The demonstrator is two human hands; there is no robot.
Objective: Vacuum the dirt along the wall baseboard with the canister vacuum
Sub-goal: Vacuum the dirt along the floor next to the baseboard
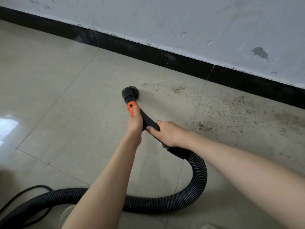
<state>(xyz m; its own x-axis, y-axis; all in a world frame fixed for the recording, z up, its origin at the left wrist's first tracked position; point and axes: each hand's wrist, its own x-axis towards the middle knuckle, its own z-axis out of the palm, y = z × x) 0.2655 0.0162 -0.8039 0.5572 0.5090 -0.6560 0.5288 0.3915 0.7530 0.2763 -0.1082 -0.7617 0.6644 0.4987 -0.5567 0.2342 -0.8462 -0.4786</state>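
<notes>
Glossy beige floor tiles (66, 113); scuffed pale wall (181, 22); black baseboard (148, 53). Gritty brown dirt (247, 109) beside baseboard, right of round black nozzle (130, 92) resting on tile. Left hand (134, 121) grips orange collar (132, 108); right hand (166, 133) wraps smooth black wand (149, 121). Ribbed hose (198, 176) loops behind.

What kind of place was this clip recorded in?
Probably an indoor room, bare or lightly used: glossy tiled floor, scuffed pale wall with a black baseboard, and dirt scattered beside it. Both hands hold the vacuum wand. No furniture shows.
</notes>
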